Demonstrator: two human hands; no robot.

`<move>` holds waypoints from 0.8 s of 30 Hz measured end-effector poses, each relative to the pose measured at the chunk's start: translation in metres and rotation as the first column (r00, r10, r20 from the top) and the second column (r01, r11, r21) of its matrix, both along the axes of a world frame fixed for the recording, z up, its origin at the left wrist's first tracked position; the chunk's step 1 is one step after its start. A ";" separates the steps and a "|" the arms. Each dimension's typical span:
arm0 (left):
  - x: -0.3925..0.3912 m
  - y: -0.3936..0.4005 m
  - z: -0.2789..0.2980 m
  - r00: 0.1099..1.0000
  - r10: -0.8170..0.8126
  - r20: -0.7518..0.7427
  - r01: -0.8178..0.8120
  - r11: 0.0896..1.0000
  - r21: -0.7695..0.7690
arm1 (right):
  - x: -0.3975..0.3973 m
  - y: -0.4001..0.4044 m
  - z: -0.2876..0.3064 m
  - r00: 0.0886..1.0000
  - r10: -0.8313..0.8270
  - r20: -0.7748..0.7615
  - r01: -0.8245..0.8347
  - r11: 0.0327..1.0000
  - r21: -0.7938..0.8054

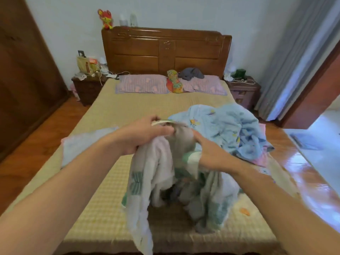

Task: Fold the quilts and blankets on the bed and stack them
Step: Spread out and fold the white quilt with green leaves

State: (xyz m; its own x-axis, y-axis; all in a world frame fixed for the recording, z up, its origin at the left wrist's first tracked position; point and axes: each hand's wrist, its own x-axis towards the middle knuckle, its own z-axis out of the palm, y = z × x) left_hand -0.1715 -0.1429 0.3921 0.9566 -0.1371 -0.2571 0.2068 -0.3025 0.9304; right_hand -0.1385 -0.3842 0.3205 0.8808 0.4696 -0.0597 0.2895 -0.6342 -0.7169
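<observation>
While both hands are raised over the near half of the bed point(110, 111), the left hand point(145, 133) grips a bunched top edge of the blanket point(158, 173), fingers curled round the fabric. Right hand point(211, 153) is just right of it, fingers and thumb closed on another fold of the same blanket. Hands are close together with a narrow gap between them.

Room: bare mat stretches beyond the hands up to the pillows point(141, 86), and more lies left of the left forearm. Near edge of the bed runs under the forearms; the blanket's lowest corner hangs down to about that edge. Right of the right hand the quilt point(230, 126) sits in a crumpled heap reaching the bed's right edge, touching or just beside the blanket. Left of the left hand a pale cloth point(81, 144) lies flat near the left edge, its shape blurred.

Blanket: white towel-like fabric with green check bands, crumpled, hanging in two loose lobes, one below each hand, with a dark hollow between them. Lower folds rest on the mat. Quilt: light blue with small flower prints, pink showing at its lower right edge.
</observation>
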 end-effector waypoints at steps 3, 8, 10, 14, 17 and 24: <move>-0.008 -0.026 0.021 0.989 -0.146 0.015 0.147 0.988 -0.053 | -0.016 0.008 -0.034 0.963 0.218 -0.158 -0.192 0.967 0.166; -0.018 -0.021 -0.024 0.917 -0.350 -0.192 0.389 0.676 0.626 | 0.019 -0.061 -0.032 0.985 0.165 -0.056 -0.174 0.915 -0.365; -0.013 -0.016 -0.059 0.940 -0.314 -0.135 0.254 0.375 0.892 | 0.033 -0.089 -0.012 0.990 0.103 0.095 -0.046 0.880 -0.474; 0.001 -0.015 -0.108 0.988 0.028 0.154 -0.142 0.574 0.807 | 0.037 -0.116 0.052 0.792 -0.041 0.609 0.217 0.952 -0.218; 0.000 -0.035 -0.119 0.935 0.286 0.209 -0.341 0.888 0.308 | 0.034 -0.133 0.068 0.553 -0.345 0.759 0.388 0.912 0.132; -0.015 -0.025 -0.171 0.826 -0.502 -0.256 0.503 0.450 0.738 | 0.003 -0.181 -0.082 0.948 -0.300 0.102 0.316 0.914 -0.253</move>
State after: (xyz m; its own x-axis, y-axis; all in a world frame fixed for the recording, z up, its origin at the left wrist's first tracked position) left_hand -0.1867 -0.1682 0.2208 0.7866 -0.3525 -0.5070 -0.2188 -0.9269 0.3049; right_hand -0.1351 -0.5650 0.2385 0.9851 0.1489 -0.0860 0.0866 -0.8619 -0.4996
